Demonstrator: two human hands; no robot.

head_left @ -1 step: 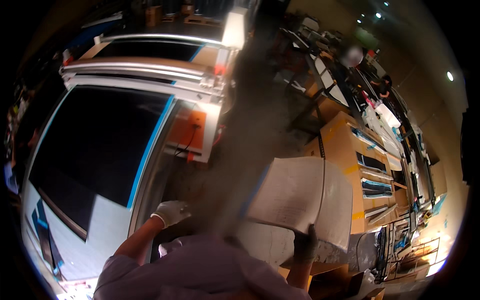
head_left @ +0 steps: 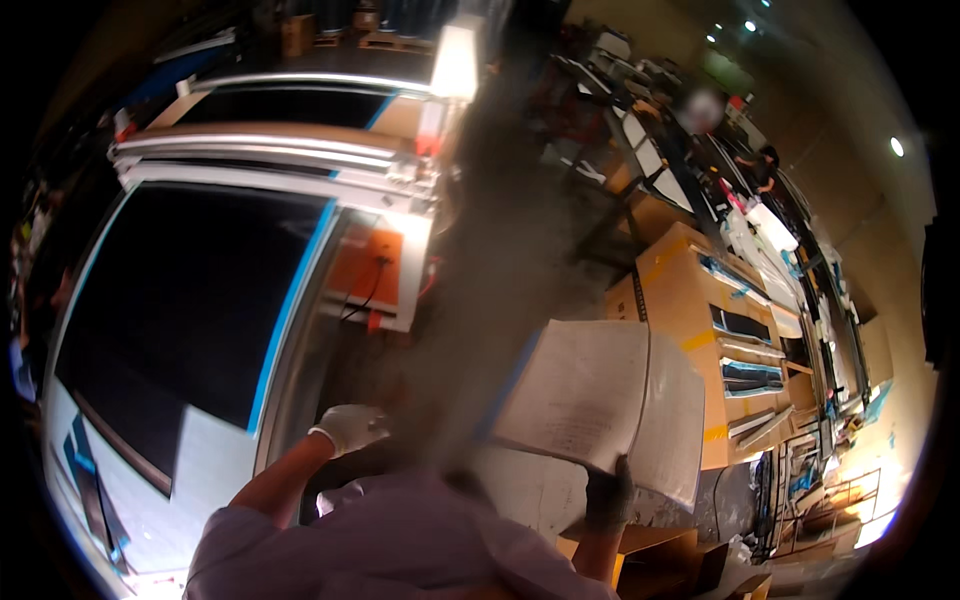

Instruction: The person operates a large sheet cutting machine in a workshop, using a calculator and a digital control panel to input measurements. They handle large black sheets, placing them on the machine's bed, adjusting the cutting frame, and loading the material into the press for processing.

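Observation:
My right hand [head_left: 608, 490], in a dark glove, grips the near edge of a large pale sheet that looks like cardboard [head_left: 575, 390]. A fold line runs down this sheet, and its left edge is blue. Faint print shows on its face. My left hand [head_left: 352, 428], in a white glove, hangs beside the table edge with nothing visible in it; its fingers look loosely apart, though blurred. To its left lies a black sheet with blue borders [head_left: 190, 300] on a long machine table [head_left: 215, 450].
A roller frame [head_left: 270, 150] crosses the machine table, with an orange panel and cable [head_left: 372, 265] at its side. At right stands a large cardboard box [head_left: 660, 290] with dark strips on it. An open carton [head_left: 650, 555] is near my right forearm. Farther off, a person [head_left: 768, 170] is at a cluttered bench.
The view has shifted slightly, so the machine table sits a little more to the left and lower. My right hand keeps its grip on the cardboard sheet.

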